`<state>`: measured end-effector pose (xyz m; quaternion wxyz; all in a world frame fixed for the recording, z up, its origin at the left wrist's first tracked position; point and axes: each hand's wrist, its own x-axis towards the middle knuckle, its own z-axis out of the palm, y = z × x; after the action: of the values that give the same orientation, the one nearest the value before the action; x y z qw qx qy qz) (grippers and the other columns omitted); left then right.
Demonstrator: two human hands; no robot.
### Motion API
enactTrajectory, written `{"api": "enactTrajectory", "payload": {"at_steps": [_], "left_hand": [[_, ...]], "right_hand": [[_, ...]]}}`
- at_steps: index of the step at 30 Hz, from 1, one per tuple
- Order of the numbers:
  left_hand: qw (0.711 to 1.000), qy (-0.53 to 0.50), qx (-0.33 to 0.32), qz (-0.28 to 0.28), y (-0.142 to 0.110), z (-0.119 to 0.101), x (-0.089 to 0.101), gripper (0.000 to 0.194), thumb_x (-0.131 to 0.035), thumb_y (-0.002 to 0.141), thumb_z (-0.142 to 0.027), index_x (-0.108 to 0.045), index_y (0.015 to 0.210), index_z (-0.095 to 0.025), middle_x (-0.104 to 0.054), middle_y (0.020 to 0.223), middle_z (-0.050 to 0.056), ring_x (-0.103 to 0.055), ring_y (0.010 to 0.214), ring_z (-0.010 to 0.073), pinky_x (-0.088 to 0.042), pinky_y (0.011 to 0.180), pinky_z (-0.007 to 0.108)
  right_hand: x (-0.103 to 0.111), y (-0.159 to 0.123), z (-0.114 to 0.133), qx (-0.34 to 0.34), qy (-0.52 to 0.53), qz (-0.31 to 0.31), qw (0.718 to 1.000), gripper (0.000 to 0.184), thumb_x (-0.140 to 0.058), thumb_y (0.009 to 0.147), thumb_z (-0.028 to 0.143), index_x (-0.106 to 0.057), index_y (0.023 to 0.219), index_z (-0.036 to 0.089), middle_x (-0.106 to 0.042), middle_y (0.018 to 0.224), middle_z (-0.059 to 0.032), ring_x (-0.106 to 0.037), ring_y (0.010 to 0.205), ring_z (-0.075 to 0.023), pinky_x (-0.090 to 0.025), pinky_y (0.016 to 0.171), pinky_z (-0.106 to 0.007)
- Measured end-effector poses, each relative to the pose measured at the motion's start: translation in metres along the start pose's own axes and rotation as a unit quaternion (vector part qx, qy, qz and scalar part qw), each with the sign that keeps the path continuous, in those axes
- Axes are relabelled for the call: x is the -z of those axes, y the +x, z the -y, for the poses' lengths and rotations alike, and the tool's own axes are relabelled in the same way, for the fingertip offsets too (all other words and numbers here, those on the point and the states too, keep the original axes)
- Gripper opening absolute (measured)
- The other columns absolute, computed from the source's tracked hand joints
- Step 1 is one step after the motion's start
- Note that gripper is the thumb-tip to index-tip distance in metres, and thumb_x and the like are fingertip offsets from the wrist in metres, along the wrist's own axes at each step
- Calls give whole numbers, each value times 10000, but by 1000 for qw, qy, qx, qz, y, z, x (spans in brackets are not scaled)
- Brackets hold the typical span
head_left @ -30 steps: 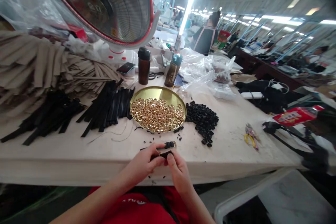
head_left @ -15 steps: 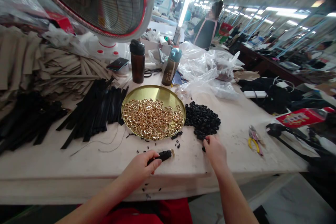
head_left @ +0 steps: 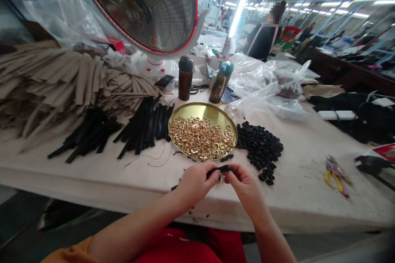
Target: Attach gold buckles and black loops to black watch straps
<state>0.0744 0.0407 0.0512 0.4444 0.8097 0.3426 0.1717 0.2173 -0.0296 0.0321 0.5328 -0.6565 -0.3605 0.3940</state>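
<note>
My left hand (head_left: 196, 181) is closed around a black strap (head_left: 221, 169), whose tail sticks out behind the hand. At the strap's front end, my right hand (head_left: 245, 185) pinches with thumb and fingers; a bit of gold metal shows between the hands. Whether a small black piece is also in the right fingers is hidden. Just beyond both hands lies a round gold tray (head_left: 200, 109) with many gold buckles (head_left: 197, 137) heaped in it. A pile of small black loops (head_left: 261, 144) spreads to the tray's right.
Black strips (head_left: 148, 129) and beige strips (head_left: 70, 72) lie on the left. Behind the tray stand a dark bottle (head_left: 185, 80), a blue-topped bottle (head_left: 220, 84) and a fan (head_left: 148, 8). Yellow-and-pink pliers (head_left: 336, 176) rest at right, with clear plastic bags (head_left: 274, 86) behind.
My right hand has come from the black pile to the strap's buckle end. My left hand has moved right, meeting it in front of the tray. The view has swung left.
</note>
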Motion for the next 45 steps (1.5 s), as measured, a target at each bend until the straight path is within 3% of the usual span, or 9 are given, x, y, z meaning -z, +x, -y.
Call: {"api": "enactTrajectory", "payload": {"at_steps": [6,13,19,25,31,35,38,42,45], "left_hand": [[997,78,-18,9,-19,3,5,243,-406,826,-320,-618,855,-203,-636,778,16,-546,701,147,-356,606,220],[999,8,3,52,-30,11,-1,250,-408,808,-335,-612,806,-190,-607,694,-6,-516,617,125,-342,549,204],[985,-78,63,140,-32,22,3,283,-416,777,-377,-593,775,-156,-536,585,-27,-460,495,97,-315,463,190],[988,-66,54,127,-31,16,1,249,-398,778,-312,-592,806,-160,-570,623,-12,-497,566,116,-353,531,208],[985,-127,49,106,-32,14,2,306,-431,732,-180,-455,1037,-174,-622,877,24,-545,739,138,-410,664,241],[973,-186,91,103,-28,24,0,237,-429,742,-183,-409,978,-169,-620,775,8,-546,628,110,-410,566,213],[961,-218,127,115,-26,30,-1,197,-459,741,-223,-390,918,-172,-597,715,-12,-517,519,87,-393,489,195],[976,-148,119,107,-27,31,1,155,-479,746,-265,-428,862,-177,-580,696,-20,-528,554,101,-388,510,203],[990,-46,105,76,-29,26,3,156,-492,749,-310,-473,840,-186,-574,692,-19,-533,622,128,-372,539,218]], "right_hand": [[-2,-15,-2,-50,-8,31,998,291,-673,614,435,-541,645,177,-554,514,26,-500,496,-122,-391,522,-258],[-1,-37,-4,16,-100,4,995,268,-568,720,448,-569,703,181,-593,581,-5,-534,580,-153,-401,602,-280],[-10,-43,-16,-26,34,1,999,276,-604,705,430,-576,819,181,-588,607,9,-533,568,-135,-420,605,-278],[-15,-39,-25,-73,110,10,991,232,-682,649,374,-599,762,189,-588,615,25,-526,565,-109,-426,597,-249],[-29,-36,-35,-148,252,30,956,209,-698,645,333,-616,787,203,-610,746,3,-517,595,-107,-441,572,-241],[-32,-37,-38,-122,221,39,967,220,-629,709,391,-631,825,204,-615,705,-12,-524,639,-140,-441,631,-276],[-29,-36,-38,-118,252,42,960,320,-498,775,494,-632,813,206,-613,701,-23,-512,605,-139,-438,609,-285],[-30,-35,-43,-160,274,67,946,186,-621,720,387,-609,786,213,-563,647,13,-461,545,-99,-395,534,-230],[-33,-37,-47,-202,289,109,930,255,-630,708,398,-606,872,204,-519,605,22,-445,535,-96,-388,526,-226]]}}
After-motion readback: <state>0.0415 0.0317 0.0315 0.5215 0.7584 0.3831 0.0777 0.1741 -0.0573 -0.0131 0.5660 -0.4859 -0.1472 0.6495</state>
